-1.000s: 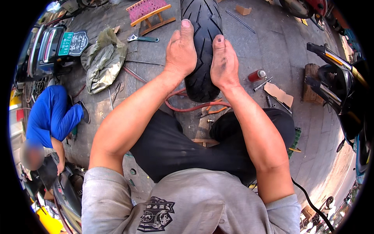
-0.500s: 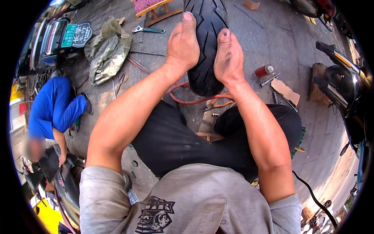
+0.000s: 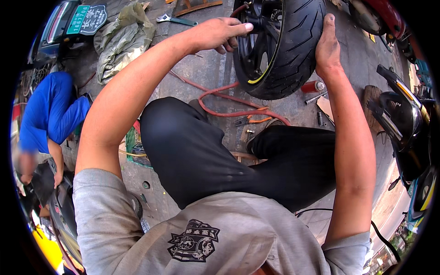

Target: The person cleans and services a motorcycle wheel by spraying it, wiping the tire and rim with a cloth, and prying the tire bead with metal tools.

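A motorcycle wheel stands upright in front of me, its black tyre [image 3: 300, 50] grooved and its dark spoked rim [image 3: 251, 59] carrying a yellow-green stripe. My left hand [image 3: 223, 34] is at the rim's left side, thumb stretched toward the spokes and the other fingers bent; nothing shows in it. Against the tyre's right side, my right hand [image 3: 328, 48] holds the wheel, thumb up and its other fingers mostly hidden. A red hose [image 3: 215, 107] loops on the ground below the wheel. At the top, a short red hose piece with a fitting [image 3: 242, 9] meets the rim.
Orange-handled pliers [image 3: 256, 120] lie between my feet. An adjustable wrench [image 3: 176, 20] and a crumpled sheet [image 3: 123, 43] are far left. A red can [image 3: 313, 86] stands right of the tyre. A person in blue [image 3: 46, 114] crouches left; a motorcycle [image 3: 398, 110] stands right.
The wheel has turned from edge-on and shifted right, so its rim now shows. My left hand has left the tyre's side for the rim area; my right hand has moved right with the tyre.
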Tool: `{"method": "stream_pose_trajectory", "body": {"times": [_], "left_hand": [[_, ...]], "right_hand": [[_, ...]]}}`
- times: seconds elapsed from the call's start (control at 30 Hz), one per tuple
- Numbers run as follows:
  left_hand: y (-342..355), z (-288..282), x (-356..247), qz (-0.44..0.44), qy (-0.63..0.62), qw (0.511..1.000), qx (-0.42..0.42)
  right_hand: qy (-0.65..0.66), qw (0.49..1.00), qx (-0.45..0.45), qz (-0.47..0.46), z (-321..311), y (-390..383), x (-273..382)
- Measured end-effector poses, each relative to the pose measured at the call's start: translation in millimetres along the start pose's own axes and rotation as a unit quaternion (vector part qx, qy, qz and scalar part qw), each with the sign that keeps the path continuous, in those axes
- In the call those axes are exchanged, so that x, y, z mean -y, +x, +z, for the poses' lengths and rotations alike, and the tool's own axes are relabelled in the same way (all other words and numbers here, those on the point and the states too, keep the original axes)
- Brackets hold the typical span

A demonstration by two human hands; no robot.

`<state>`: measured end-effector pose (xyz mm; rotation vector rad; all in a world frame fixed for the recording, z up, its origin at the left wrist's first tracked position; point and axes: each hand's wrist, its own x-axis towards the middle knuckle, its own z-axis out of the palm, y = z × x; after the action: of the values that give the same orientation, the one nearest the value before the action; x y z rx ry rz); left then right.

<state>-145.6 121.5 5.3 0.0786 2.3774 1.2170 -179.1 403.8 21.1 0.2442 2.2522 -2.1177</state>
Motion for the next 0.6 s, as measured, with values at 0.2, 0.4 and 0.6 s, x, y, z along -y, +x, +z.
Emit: {"method": "stream_pose_trajectory", "body": {"times": [0.2, 0.4, 0.6], "left_hand": [[-54.2, 81.5, 298.8, -0.243, 0.109, 0.960, 0.081], [-64.3, 165.8, 305.2, -0.237, 0.134, 0.962, 0.003], [-74.3, 116.3, 286.1, -0.145, -0.425, 0.881, -0.148]], "right_hand": [[0.030, 0.999, 0.008, 0.020, -1.6, 49.5, -6.6], [0.002, 0.999, -0.039, 0.024, 6.6, 72.2, 22.9], [0.006, 0.995, -0.081, 0.057, 13.6, 105.8, 35.2]]}}
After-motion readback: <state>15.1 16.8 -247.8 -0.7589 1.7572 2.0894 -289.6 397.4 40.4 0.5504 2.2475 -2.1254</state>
